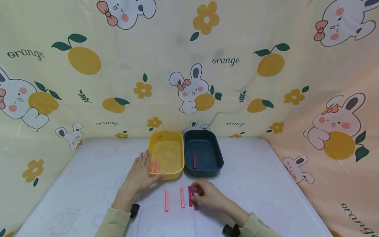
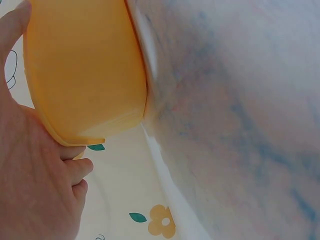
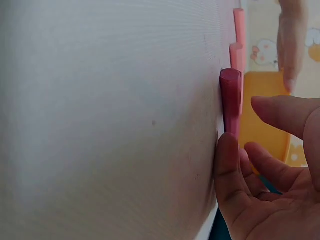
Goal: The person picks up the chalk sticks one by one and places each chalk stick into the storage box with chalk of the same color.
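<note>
My left hand (image 1: 139, 172) rests against the left side of a yellow bin (image 1: 168, 176), its fingers straight along the rim and the thumb at the front edge. Over the table, my right hand (image 1: 208, 194) is at two dark red sticks. Its fingers touch or nearly touch the right dark red stick (image 1: 195, 206); the left dark red stick (image 1: 190, 197) lies beside it. In the right wrist view, the thumb (image 3: 280, 112) stands apart from the dark red stick (image 3: 230, 95). Two pink sticks, one pink stick (image 1: 182, 197) nearer and another pink stick (image 1: 166, 200), lie further left.
Next to the yellow bin stands a dark blue bin (image 1: 219, 144) with one dark red stick (image 1: 194, 162) inside. Two pink sticks (image 1: 157, 167) lie in the yellow bin. A patterned cloth (image 1: 231, 92) hangs behind the white table (image 1: 254, 184).
</note>
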A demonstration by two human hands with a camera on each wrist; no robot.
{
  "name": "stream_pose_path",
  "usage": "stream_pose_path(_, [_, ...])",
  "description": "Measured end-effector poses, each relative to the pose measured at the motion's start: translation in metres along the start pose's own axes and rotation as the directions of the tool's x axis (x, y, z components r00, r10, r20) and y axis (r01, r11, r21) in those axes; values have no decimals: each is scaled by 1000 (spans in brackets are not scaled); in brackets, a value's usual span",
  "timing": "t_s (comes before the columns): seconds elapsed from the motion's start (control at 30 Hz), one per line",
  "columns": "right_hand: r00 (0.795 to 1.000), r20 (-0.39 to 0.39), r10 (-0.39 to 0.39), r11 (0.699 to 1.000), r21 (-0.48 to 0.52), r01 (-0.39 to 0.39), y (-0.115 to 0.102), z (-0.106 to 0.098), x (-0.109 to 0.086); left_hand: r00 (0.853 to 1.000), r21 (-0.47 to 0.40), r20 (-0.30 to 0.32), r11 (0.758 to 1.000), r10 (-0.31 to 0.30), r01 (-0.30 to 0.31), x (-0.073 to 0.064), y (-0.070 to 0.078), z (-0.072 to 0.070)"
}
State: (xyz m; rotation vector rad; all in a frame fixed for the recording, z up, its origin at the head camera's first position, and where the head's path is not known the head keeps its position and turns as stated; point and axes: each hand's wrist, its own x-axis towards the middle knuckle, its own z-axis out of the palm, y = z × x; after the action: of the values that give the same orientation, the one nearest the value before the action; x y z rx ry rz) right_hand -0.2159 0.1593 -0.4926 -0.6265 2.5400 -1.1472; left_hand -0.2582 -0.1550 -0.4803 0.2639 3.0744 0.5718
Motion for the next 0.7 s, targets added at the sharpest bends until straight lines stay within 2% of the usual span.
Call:
stream_pose_path(0.5, [1000,4,26,995,-92,-26,-1,4,3,999,13,-20,1000,26,-26,1,-2,2])
stream_pose_path(0.7, [1000,-6,-1,994,-112,0,-3,5,3,999,11,-20,1000,28,-28,-1,-1,1])
